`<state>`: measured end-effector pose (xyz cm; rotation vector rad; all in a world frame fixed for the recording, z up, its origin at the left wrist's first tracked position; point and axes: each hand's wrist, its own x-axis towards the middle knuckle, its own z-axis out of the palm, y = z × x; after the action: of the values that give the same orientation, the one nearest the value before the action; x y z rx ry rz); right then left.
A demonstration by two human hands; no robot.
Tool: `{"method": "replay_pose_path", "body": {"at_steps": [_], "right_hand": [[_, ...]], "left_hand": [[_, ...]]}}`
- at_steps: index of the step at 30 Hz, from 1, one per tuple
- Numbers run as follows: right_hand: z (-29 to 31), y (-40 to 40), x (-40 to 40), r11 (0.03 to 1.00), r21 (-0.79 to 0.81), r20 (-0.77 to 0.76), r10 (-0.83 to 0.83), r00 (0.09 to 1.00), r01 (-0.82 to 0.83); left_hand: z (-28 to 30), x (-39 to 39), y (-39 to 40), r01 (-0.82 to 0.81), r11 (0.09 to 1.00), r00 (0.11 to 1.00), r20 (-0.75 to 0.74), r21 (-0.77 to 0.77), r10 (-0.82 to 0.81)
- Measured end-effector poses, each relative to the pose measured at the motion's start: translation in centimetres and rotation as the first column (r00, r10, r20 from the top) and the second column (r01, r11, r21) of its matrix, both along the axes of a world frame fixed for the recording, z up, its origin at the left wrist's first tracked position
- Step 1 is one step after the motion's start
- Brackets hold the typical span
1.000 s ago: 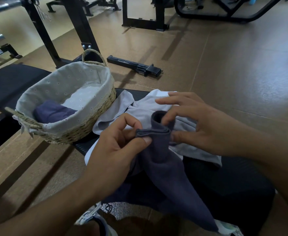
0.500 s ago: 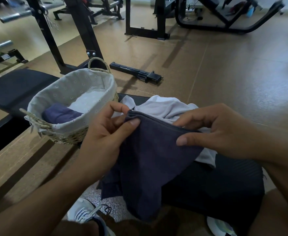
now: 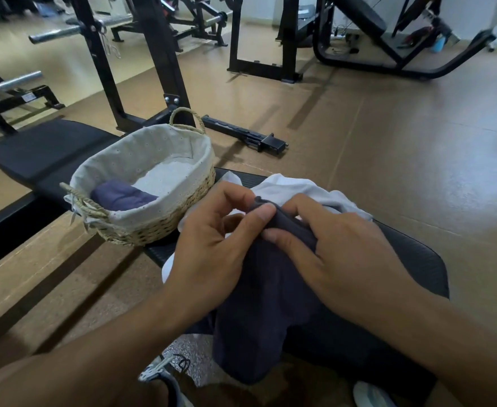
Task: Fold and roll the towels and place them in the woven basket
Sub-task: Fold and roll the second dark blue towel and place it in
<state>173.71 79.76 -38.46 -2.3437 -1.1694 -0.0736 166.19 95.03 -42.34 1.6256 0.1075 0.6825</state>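
Black padded bench [image 3: 50,148], barbell rack [image 3: 153,54], brown gym floor [image 3: 403,148], possibly sneakers [image 3: 372,396] below

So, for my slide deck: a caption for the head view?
Both hands pinch a dark towel beside a woven basket holding one rolled towel.

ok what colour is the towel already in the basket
Dark navy blue, seen in the head view: rolled towel in the woven basket.

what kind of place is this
Most likely a gym: a padded black bench, a steel barbell resting on a black rack, and more weight machines standing on the brown floor behind.
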Motion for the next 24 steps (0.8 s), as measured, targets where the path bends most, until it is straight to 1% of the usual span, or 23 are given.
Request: {"method": "replay_pose_path", "body": {"at_steps": [2, 4, 5, 6, 7, 8, 9, 10, 11, 12, 13, 14, 15, 17, 18, 20, 22, 24], "right_hand": [[1.7, -0.3, 0.5, 1.0, 0.009, -0.122, -0.003, 0.993, 0.004], [4.0, -0.6, 0.9, 0.997, 0.045, -0.263, 0.076, 0.962, -0.067], [5.0, -0.7, 1.2, 0.989, 0.09, -0.379, 0.145, 0.914, -0.119], [5.7, -0.9, 1.8, 0.977, 0.151, -0.499, 0.207, 0.842, -0.151], [6.2, -1.0, 2.5, 0.97, 0.201, -0.583, 0.232, 0.778, -0.139], [6.1, -1.1, 3.7, 0.973, 0.212, -0.611, 0.206, 0.764, -0.093], [5.5, -1.1, 5.3, 0.983, 0.179, -0.581, 0.129, 0.804, -0.029], [4.3, -1.0, 7.4, 0.996, 0.088, -0.481, 0.016, 0.876, 0.03], [2.8, -1.1, 9.5, 0.994, -0.063, -0.326, -0.11, 0.939, 0.095], [1.1, -1.5, 11.5, 0.956, -0.235, -0.167, -0.217, 0.962, 0.175], [-0.7, -2.0, 13.2, 0.895, -0.373, -0.069, -0.289, 0.955, 0.244], [-2.0, -2.5, 14.3, 0.849, -0.452, -0.046, -0.327, 0.944, 0.273], [-3.0, -3.0, 15.2, 0.835, -0.477, -0.065, -0.345, 0.936, 0.275], [-3.4, -3.3, 15.7, 0.859, -0.437, -0.092, -0.337, 0.937, 0.266], [-3.2, -3.3, 15.6, 0.884, -0.391, -0.101, -0.32, 0.942, 0.258], [-2.2, -3.1, 15.0, 0.93, -0.296, -0.143, -0.267, 0.953, 0.216], [-0.5, -2.8, 13.3, 0.978, -0.179, -0.263, -0.148, 0.953, 0.103], [1.6, -2.7, 10.8, 0.997, -0.01, -0.418, 0.065, 0.906, -0.076]], "left_hand": [[0.4, -0.4, -0.5, 0.074, 0.997, 0.997, -0.01, -0.009, -0.074], [0.1, -0.9, -0.7, 0.182, 0.983, 0.981, -0.068, -0.021, -0.183], [-0.1, -0.8, -0.7, 0.191, 0.981, 0.972, -0.132, -0.03, -0.193], [-0.9, -0.2, -0.2, 0.172, 0.985, 0.963, -0.208, -0.02, -0.173], [-1.2, 0.2, 0.1, 0.142, 0.988, 0.942, -0.299, -0.055, -0.152], [-1.7, 0.5, 0.7, 0.149, 0.981, 0.904, -0.384, -0.123, -0.186], [-2.3, 0.9, 1.2, 0.124, 0.972, 0.865, -0.459, -0.2, -0.205], [-2.7, 1.5, 1.5, 0.092, 0.969, 0.839, -0.506, -0.228, -0.199], [-2.7, 1.8, 1.5, 0.08, 0.98, 0.846, -0.507, -0.184, -0.165], [-2.9, 2.0, 1.5, 0.057, 0.992, 0.861, -0.497, -0.115, -0.107], [-3.0, 1.7, 1.7, 0.04, 0.997, 0.876, -0.477, -0.07, -0.069], [-3.1, 1.3, 1.9, 0.015, 0.998, 0.877, -0.479, -0.067, -0.045], [-3.2, 1.2, 2.1, 0.012, 0.998, 0.869, -0.493, -0.054, -0.037], [-3.3, 1.2, 2.2, 0.05, 0.999, 0.834, -0.55, 0.005, -0.039], [-3.4, 1.3, 2.3, 0.08, 0.996, 0.801, -0.597, 0.035, -0.044], [-3.7, 0.9, 1.7, 0.174, 0.983, 0.759, -0.644, 0.059, -0.095], [-3.7, 0.6, 0.9, 0.217, 0.972, 0.751, -0.651, 0.084, -0.111], [-3.4, 0.5, 0.3, 0.245, 0.968, 0.765, -0.625, 0.064, -0.152]]}}
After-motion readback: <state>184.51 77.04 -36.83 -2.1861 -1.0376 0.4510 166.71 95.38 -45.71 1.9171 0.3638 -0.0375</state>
